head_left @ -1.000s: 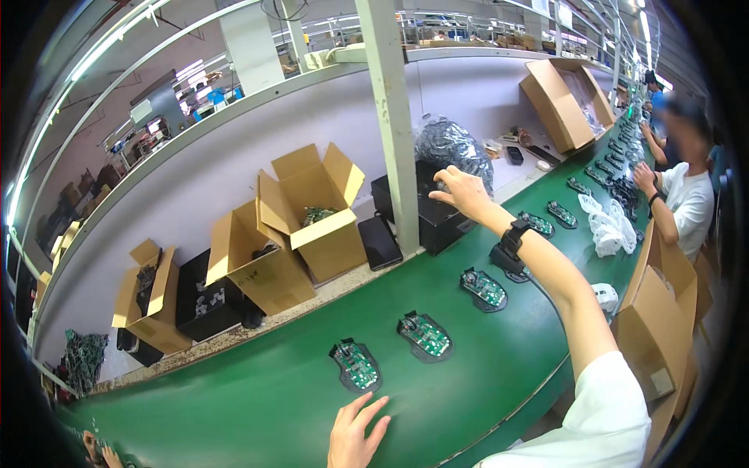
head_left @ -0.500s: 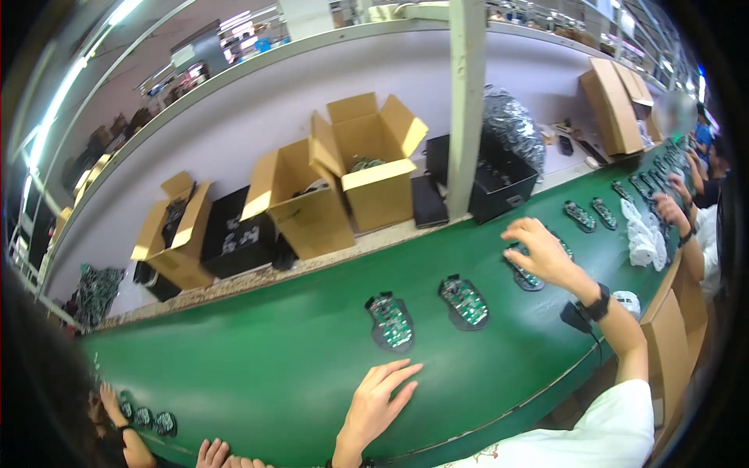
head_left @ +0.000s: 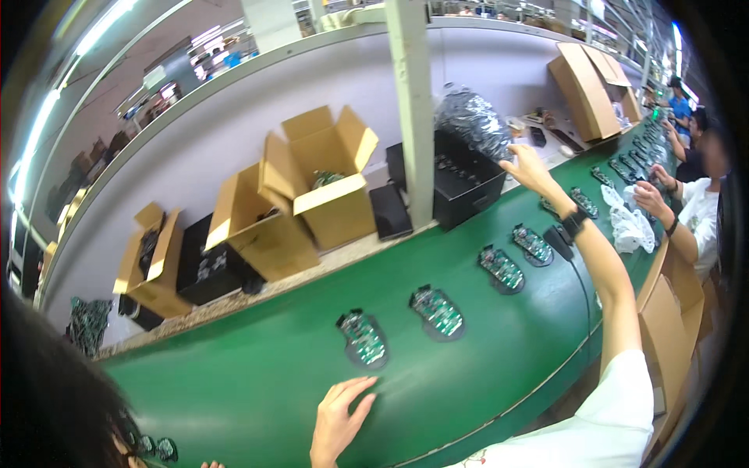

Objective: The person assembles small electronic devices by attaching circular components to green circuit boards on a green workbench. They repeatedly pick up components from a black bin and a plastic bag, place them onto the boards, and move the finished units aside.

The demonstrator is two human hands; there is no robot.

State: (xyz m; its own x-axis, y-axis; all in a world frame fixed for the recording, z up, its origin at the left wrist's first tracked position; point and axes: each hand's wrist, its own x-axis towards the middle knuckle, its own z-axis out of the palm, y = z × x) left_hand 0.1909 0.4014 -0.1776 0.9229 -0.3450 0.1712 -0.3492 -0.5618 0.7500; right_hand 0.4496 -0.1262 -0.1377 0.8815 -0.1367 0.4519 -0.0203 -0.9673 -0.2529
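Note:
My right hand (head_left: 534,170) is stretched over the belt beside the right edge of a black bin (head_left: 474,191) holding small dark parts. Its fingers and thumb are apart, and nothing shows between them. My left hand (head_left: 340,420) hovers low over the green belt (head_left: 257,366), fingers spread and empty. Just beyond it lies a green circuit board in a dark rounded shell (head_left: 363,340). A second board in its shell (head_left: 438,313) lies to the right, then a third (head_left: 502,269) and a fourth (head_left: 534,245), partly beneath my right forearm.
Open cardboard boxes (head_left: 331,207) and a black crate (head_left: 207,269) line the ledge behind the belt. A white post (head_left: 411,117) rises beside the bin. A black device with a cable (head_left: 559,242) hangs by my right wrist. At right, a co-worker's hands (head_left: 654,199) are near white plastic bags (head_left: 629,226).
My right hand has moved from over a circuit board away to the bin's edge. My left hand stays low and open. The whole view has shifted, with the boards appearing further left.

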